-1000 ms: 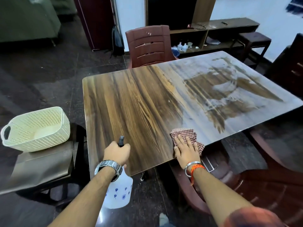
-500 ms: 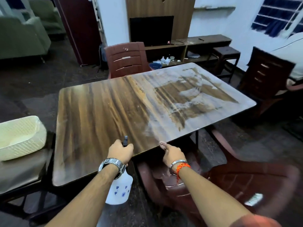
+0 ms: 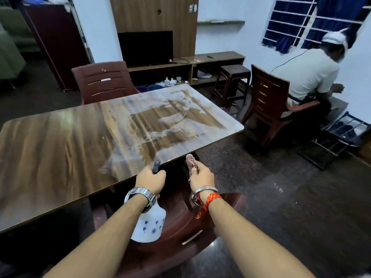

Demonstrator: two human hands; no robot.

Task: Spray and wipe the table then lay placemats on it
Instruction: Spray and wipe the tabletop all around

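The brown wood-grain table fills the left and middle of the view; its right half shows pale wet streaks. My left hand grips the black head of a white spray bottle with blue flowers, which hangs just past the table's near edge. My right hand holds a bunched red-and-white checked cloth in the air, off the table, beside its near edge. No placemats are in view.
A maroon plastic chair stands right under my arms. Another chair is at the table's far side. A person sits on a third chair at the right, with a dark stool and a low shelf unit behind.
My right hand lifted the cloth off the table and now holds it bunched in the air. The view swung to the right; the white basket has left the frame.
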